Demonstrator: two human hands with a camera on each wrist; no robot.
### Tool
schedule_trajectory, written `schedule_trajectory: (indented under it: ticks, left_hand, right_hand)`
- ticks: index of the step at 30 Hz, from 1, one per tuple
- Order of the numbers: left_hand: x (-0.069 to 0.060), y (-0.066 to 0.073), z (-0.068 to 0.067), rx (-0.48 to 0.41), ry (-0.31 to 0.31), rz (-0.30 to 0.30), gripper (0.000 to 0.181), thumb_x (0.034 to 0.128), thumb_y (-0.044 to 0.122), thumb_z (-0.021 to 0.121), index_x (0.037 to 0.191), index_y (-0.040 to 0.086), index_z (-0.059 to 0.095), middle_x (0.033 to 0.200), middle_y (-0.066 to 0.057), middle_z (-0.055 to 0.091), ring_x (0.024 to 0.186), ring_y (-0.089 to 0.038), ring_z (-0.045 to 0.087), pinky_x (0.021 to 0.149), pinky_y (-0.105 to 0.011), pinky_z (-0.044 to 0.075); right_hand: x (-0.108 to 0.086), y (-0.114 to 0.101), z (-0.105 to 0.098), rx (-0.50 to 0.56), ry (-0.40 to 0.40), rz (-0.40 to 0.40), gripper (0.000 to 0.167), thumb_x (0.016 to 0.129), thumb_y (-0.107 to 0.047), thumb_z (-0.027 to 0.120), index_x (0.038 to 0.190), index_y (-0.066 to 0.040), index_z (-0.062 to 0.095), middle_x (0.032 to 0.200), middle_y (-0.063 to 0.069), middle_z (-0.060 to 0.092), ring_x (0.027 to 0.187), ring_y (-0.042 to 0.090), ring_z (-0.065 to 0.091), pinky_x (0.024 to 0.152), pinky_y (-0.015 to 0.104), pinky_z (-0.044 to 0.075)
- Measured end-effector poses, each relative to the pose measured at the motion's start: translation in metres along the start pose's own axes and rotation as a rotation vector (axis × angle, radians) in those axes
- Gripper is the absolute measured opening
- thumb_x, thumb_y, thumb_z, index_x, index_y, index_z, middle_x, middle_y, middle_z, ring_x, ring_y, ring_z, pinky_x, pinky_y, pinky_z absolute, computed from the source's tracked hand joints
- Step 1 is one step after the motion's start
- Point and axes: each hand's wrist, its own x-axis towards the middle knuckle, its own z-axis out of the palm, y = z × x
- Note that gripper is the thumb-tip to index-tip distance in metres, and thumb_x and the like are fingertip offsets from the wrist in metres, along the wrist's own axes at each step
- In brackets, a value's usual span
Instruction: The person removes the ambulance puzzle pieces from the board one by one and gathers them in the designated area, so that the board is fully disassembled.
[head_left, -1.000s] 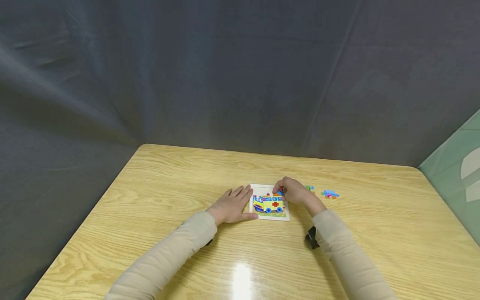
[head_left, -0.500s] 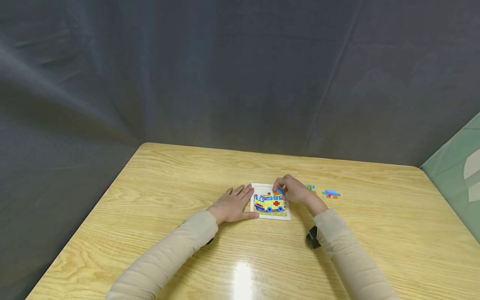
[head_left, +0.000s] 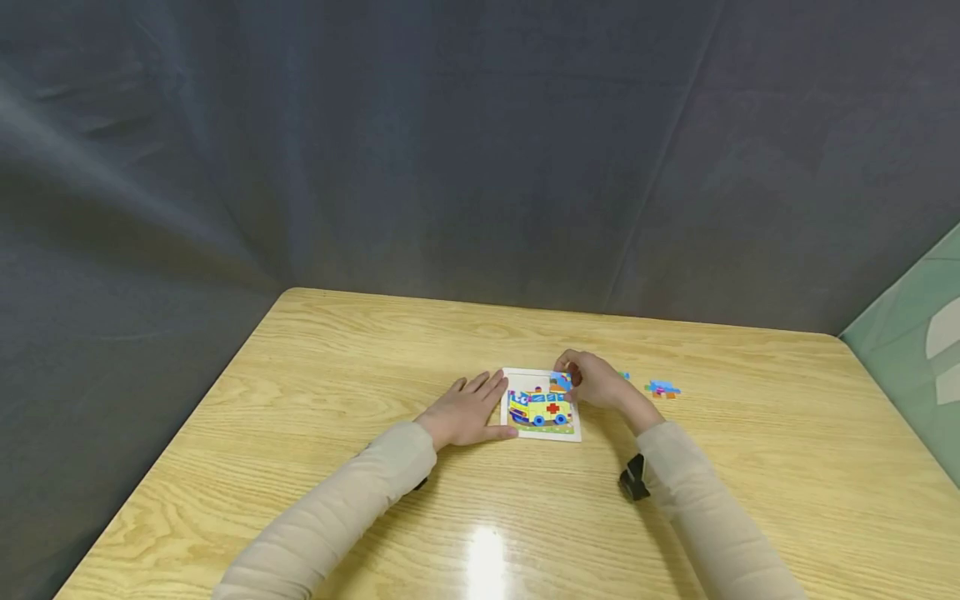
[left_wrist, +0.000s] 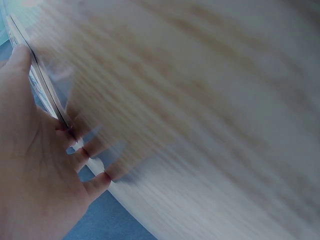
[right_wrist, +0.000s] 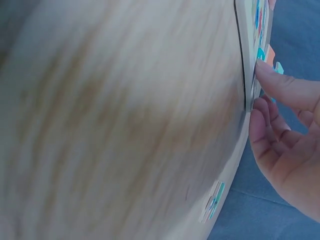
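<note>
A white-framed jigsaw puzzle tray (head_left: 542,437) lies on the table, its picture a yellow ambulance with a red cross. My left hand (head_left: 462,412) is spread flat at the tray's left side, fingertips touching the frame and thumb on its near left corner. At the tray's upper right corner, my right hand (head_left: 596,382) pinches a blue and orange puzzle piece (head_left: 559,382) between thumb and bent fingers. In the right wrist view, the orange and teal edge of the piece (right_wrist: 270,55) sticks up past the thumb. The tray's upper left part shows bare white.
Loose puzzle pieces (head_left: 663,389) lie to the right of the tray, one partly hidden behind the right hand. The wooden table (head_left: 360,350) meets a dark curtain (head_left: 480,167) at the back. A black strap mount (head_left: 633,478) hangs under the right wrist.
My right hand has shifted slightly right, uncovering more of the blue and orange piece at the tray's corner. The left hand has stayed in place on the frame.
</note>
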Motion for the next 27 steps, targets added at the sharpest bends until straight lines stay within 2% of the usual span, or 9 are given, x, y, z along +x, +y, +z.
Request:
schedule_trajectory:
  ticks: [6, 14, 20, 27]
  left_hand:
    - [0.001, 0.0, 0.001, -0.001, -0.002, 0.002, 0.086, 0.0925, 0.068, 0.033, 0.156, 0.016, 0.007, 0.163, 0.001, 0.002, 0.151, -0.02, 0.008, 0.122, -0.045, 0.016]
    - [0.002, -0.002, 0.003, 0.0, -0.005, -0.002, 0.086, 0.0921, 0.069, 0.032, 0.156, 0.016, 0.007, 0.163, 0.001, 0.002, 0.151, -0.019, 0.008, 0.123, -0.045, 0.015]
    - [0.001, -0.001, 0.001, -0.004, -0.002, 0.007, 0.085, 0.0926, 0.068, 0.032, 0.156, 0.017, 0.007, 0.163, 0.001, 0.001, 0.151, -0.019, 0.007, 0.123, -0.045, 0.015]
    - [-0.001, -0.001, 0.0, -0.009, 0.009, 0.016, 0.085, 0.0932, 0.067, 0.033, 0.156, 0.016, 0.008, 0.163, 0.001, 0.002, 0.151, -0.02, 0.007, 0.123, -0.045, 0.015]
  right_hand:
    - [-0.003, 0.002, -0.001, 0.056, 0.015, 0.023, 0.027, 0.082, 0.008, 0.068, 0.104, -0.002, 0.056, 0.092, 0.014, 0.054, 0.078, 0.02, 0.05, 0.065, 0.027, 0.043]
    - [-0.008, 0.008, -0.004, 0.204, 0.002, -0.014, 0.026, 0.085, 0.007, 0.064, 0.11, 0.003, 0.06, 0.088, 0.013, 0.058, 0.078, 0.017, 0.054, 0.068, 0.027, 0.049]
    - [-0.016, 0.009, -0.013, 0.309, 0.016, 0.031, 0.029, 0.089, 0.002, 0.058, 0.118, 0.006, 0.058, 0.094, 0.013, 0.058, 0.08, 0.018, 0.056, 0.072, 0.031, 0.053]
    - [-0.029, 0.007, -0.03, 0.364, 0.041, 0.087, 0.035, 0.091, -0.008, 0.061, 0.122, 0.005, 0.054, 0.103, 0.011, 0.057, 0.087, 0.011, 0.055, 0.08, 0.032, 0.055]
